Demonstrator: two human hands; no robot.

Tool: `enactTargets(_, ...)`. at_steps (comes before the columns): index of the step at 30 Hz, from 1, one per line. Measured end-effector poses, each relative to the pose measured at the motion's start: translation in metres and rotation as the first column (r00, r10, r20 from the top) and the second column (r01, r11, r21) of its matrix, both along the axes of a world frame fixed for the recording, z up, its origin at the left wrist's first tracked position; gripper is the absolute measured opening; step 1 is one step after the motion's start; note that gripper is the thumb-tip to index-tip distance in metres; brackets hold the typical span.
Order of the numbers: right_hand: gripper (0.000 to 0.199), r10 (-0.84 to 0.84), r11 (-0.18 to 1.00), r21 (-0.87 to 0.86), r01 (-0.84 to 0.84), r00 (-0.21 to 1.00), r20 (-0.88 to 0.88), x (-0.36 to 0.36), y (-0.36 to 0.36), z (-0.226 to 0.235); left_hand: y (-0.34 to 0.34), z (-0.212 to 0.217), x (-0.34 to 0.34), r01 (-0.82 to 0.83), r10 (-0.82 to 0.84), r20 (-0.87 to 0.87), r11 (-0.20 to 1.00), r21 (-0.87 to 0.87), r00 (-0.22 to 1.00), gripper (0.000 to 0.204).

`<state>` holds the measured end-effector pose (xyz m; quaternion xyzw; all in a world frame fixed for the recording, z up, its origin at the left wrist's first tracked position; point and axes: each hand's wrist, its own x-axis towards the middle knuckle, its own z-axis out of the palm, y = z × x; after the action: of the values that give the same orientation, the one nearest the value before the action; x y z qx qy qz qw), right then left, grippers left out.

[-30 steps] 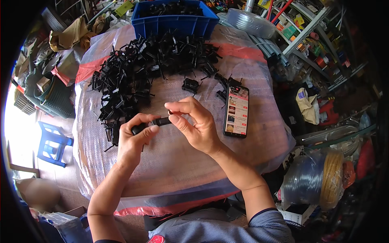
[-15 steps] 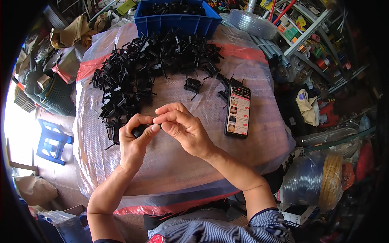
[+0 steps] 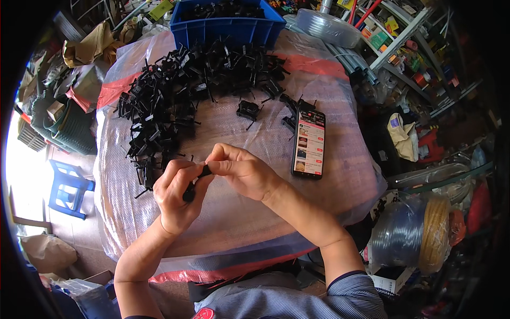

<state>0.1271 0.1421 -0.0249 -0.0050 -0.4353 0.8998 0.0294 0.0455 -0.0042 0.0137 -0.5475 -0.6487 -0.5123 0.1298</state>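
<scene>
A small black plastic part (image 3: 204, 171) sits between my two hands, above the front left of the covered table (image 3: 255, 223). My left hand (image 3: 177, 196) is closed around it, and a dark end shows under the fingers. On its other side, my right hand (image 3: 241, 173) pinches the part's tip between thumb and fingers. Much of the part is hidden by my fingers, so its exact kind does not show. Just beyond my hands lies a heap of black plastic parts with thin prongs (image 3: 164, 106). One loose black part (image 3: 248, 110) rests apart from the heap.
At the table's far edge stands a blue bin (image 3: 228, 33) holding more black parts. A lit phone (image 3: 308, 146) leans on some black parts at the right. Coiled clear tubing (image 3: 326, 29) and a metal rack (image 3: 406, 37) stand beyond; a blue stool (image 3: 71, 189) is left.
My left hand has turned over the part, its knuckles now more upward. My right fingers, loosely spread before, now pinch the part's tip. The view has shifted slightly.
</scene>
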Motion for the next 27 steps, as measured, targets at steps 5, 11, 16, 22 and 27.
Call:
enactTargets(5, 0.020, -0.114, 0.865, 0.492, 0.098, 0.993, 0.002, 0.006, 0.001, 0.022, 0.003, 0.000, -0.010, 0.025, 0.009, 0.381, 0.996, -0.082, 0.925, 0.014)
enactTargets(11, 0.051, -0.103, 0.051, 0.837, 0.544, 0.837, -0.537, 0.007, -0.006, 0.033, 0.004, -0.007, -0.026, 0.138, -0.062, 0.956, 0.990, 0.023, 0.286, 0.011)
enactTargets(16, 0.044, -0.031, -0.339, 0.696, 0.633, 0.732, -0.680, 0.001, -0.014, 0.026, 0.005, -0.015, -0.019, 0.220, -0.105, 0.986, 0.973, 0.074, 0.131, 0.013)
enactTargets(22, 0.037, -0.106, -0.279, 0.780, 0.560, 0.789, -0.605, -0.002, -0.019, 0.023, 0.004, -0.005, -0.003, 0.124, -0.001, 0.899, 0.990, -0.059, 0.439, 0.014)
enactTargets(27, 0.041, -0.102, -0.232, 0.792, 0.565, 0.795, -0.598, -0.014, -0.020, 0.025, 0.003, -0.003, -0.011, 0.075, 0.036, 0.856, 0.993, -0.086, 0.516, 0.013)
